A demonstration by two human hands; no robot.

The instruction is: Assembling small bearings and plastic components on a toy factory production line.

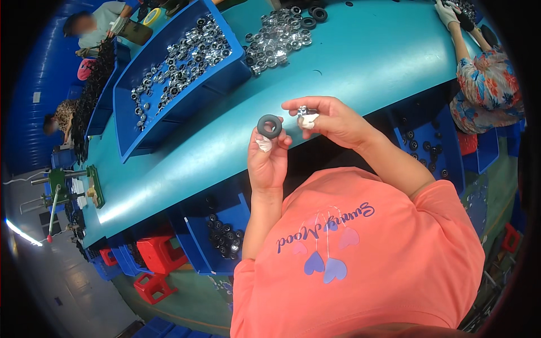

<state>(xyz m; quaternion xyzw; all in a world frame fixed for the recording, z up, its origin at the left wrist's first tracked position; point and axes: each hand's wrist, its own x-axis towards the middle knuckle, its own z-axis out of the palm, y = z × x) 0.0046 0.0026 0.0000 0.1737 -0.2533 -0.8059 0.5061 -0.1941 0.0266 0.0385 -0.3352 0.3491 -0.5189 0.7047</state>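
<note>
My left hand (267,164) is raised above the near edge of the table, its fingers closed on a black rubber ring (262,127) like a small tyre. The ring's open side faces me. Just to the right, my right hand (337,121) pinches a small shiny clear or chrome wheel hub (302,110) between thumb and fingers. The two parts are apart, with a narrow gap between them. White wrapping covers the thumb or a finger of each hand.
A big blue bin (186,110) of shiny hubs stands on the teal table (360,62), beside a loose hub pile (279,39) and black rings (319,14). Lower bins (197,248) hold black wheels. A green hand press (59,188) stands left; a co-worker's arm (461,48) reaches in at right.
</note>
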